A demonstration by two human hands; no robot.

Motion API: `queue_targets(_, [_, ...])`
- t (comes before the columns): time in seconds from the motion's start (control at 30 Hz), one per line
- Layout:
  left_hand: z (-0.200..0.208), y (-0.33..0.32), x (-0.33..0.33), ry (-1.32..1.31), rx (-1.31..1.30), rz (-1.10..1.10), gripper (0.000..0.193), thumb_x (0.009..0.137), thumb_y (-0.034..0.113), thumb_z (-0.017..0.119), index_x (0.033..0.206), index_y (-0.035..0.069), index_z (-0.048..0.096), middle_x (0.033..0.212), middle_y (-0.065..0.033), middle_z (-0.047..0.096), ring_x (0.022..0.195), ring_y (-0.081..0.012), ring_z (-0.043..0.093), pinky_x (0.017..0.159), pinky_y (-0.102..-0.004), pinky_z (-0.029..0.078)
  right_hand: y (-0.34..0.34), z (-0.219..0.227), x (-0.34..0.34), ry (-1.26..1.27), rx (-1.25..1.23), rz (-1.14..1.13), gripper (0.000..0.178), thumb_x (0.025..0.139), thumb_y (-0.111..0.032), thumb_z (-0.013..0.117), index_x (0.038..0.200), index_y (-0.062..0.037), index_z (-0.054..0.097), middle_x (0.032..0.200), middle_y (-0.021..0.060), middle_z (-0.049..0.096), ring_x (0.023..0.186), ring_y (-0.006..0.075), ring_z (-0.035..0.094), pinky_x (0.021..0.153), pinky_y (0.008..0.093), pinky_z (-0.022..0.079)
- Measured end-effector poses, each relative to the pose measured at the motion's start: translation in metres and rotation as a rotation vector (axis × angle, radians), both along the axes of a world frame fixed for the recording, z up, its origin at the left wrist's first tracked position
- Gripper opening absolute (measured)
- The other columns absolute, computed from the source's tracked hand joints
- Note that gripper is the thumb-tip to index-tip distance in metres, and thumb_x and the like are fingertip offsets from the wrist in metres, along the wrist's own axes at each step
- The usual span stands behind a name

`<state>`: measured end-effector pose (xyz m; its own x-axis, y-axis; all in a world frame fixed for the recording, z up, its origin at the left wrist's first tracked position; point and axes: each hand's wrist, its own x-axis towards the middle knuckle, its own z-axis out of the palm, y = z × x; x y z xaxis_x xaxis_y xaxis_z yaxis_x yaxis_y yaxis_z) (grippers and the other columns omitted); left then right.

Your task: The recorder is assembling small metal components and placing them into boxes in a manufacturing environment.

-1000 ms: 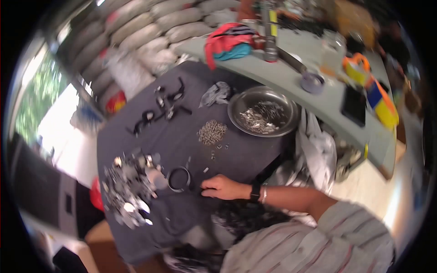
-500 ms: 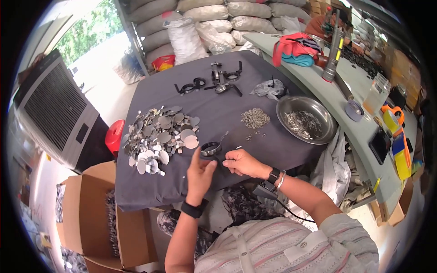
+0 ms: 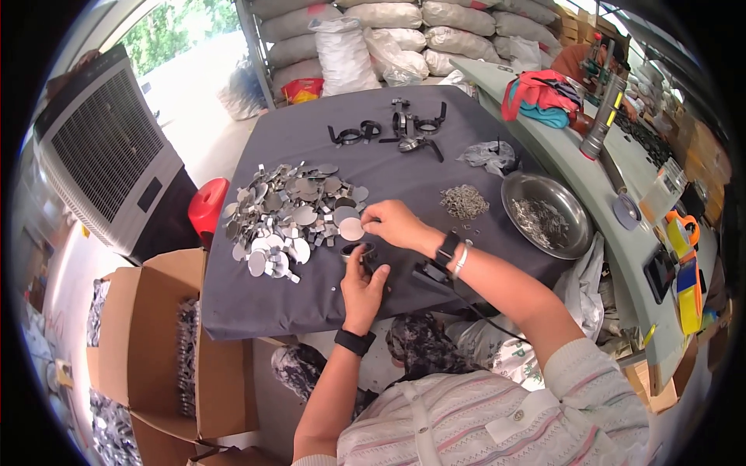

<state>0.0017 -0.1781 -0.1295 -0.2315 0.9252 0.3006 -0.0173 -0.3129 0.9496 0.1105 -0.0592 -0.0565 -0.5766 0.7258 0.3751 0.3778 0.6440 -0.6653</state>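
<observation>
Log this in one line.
Left hand: at dark round metal ring; right hand: beside grey round metal discs; discs: piled on dark grey cloth

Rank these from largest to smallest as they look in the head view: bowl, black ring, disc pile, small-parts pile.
1. Disc pile
2. Bowl
3. Small-parts pile
4. Black ring, partly hidden by the left hand

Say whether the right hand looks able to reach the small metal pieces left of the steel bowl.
Probably yes: the right hand is left of the small metal pieces, and nothing visible stands between them.
</observation>
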Motion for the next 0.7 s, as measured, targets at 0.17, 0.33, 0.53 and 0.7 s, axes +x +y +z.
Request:
queue_targets(0.17, [0.008, -0.004, 0.004, 0.005, -0.050, -0.047, 0.042, 0.085, 0.002, 0.063, 0.125, 0.001, 0.049, 0.069, 0.0047, 0.044, 0.059, -0.0022, 0.045, 0.050, -0.0212, 0.047, 0.038, -0.004, -0.044, -0.217, -0.001, 0.179, 0.018, 0.078, -0.014, 0.065, 0.092, -0.0036, 0.068, 0.086, 0.0159, 0.067, 0.084, 0.0319, 0.064, 0.074, 0.0396, 0.049])
queue_targets(0.33, [0.015, 0.000, 0.006, -0.032, -0.060, -0.049, 0.040, 0.084, 0.002, 0.062, 0.123, 0.001, 0.050, 0.069, 0.0036, 0.044, 0.057, -0.0039, 0.046, 0.048, -0.0229, 0.047, 0.055, -0.004, -0.064, -0.466, 0.050, 0.250, 0.022, 0.077, -0.020, 0.071, 0.090, -0.0032, 0.066, 0.086, 0.0148, 0.068, 0.085, 0.0319, 0.065, 0.073, 0.0408, 0.048])
queue_targets(0.53, [0.006, -0.007, -0.018, 0.044, -0.006, 0.003, 0.040, 0.084, 0.009, 0.064, 0.122, 0.004, 0.052, 0.079, -0.0022, 0.056, 0.058, -0.0062, 0.052, 0.050, -0.0243, 0.047, 0.070, -0.046, -0.082, -0.384, 0.448, 0.417, 0.020, 0.076, -0.021, 0.058, 0.079, -0.0029, 0.064, 0.074, 0.0181, 0.063, 0.071, 0.0358, 0.063, 0.063, 0.0467, 0.048])
queue_targets(0.7, [0.024, -0.006, 0.008, 0.154, 0.144, 0.047, 0.047, 0.075, 0.013, 0.067, 0.119, 0.004, 0.054, 0.093, -0.0205, 0.063, 0.081, -0.0321, 0.065, 0.074, -0.0378, 0.051, 0.069, -0.034, -0.030, -0.405, 0.300, 0.319, 0.026, 0.077, -0.026, 0.064, 0.080, 0.0001, 0.058, 0.078, 0.0167, 0.057, 0.069, 0.0350, 0.055, 0.062, 0.0430, 0.043])
